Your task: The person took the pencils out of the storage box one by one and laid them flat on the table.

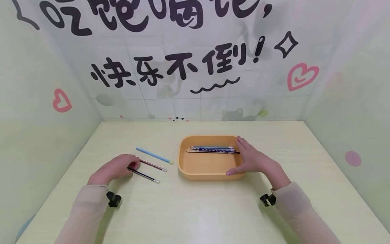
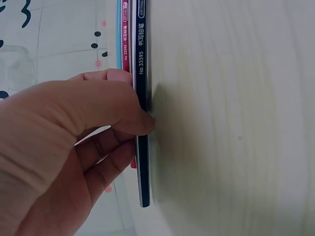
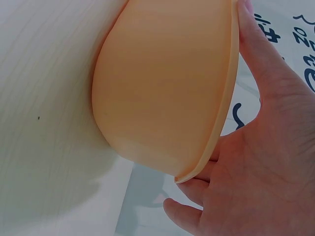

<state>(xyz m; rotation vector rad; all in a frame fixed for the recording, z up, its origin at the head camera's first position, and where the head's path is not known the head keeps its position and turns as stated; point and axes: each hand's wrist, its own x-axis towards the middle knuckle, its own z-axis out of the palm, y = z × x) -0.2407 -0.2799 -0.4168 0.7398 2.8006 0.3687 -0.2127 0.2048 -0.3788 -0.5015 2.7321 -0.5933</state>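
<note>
My left hand (image 1: pixel 120 166) pinches a black pencil (image 2: pixel 142 172) between thumb and fingers, near its unerased end. Beside it on the table lie a red pencil (image 1: pixel 153 165) and a light blue pencil (image 1: pixel 154 156); the fingers partly hide the red one. My right hand (image 1: pixel 254 159) grips the right end of an orange plastic bin (image 1: pixel 210 176), thumb over the near rim and fingers around the far corner. In the right wrist view the bin's outer wall (image 3: pixel 162 88) shows, with the fingers partly behind its rim. Several pencils (image 1: pixel 211 149) lie together inside, along the far side.
A pale wood-grain table (image 1: pixel 189 210) carries everything. Behind it stands a wall (image 1: pixel 182 105) with black lettering, and decorated panels (image 1: pixel 33 135) close off both sides. A dark wrist mount (image 1: pixel 114 199) sits on the left sleeve, another mount (image 1: pixel 268 200) on the right.
</note>
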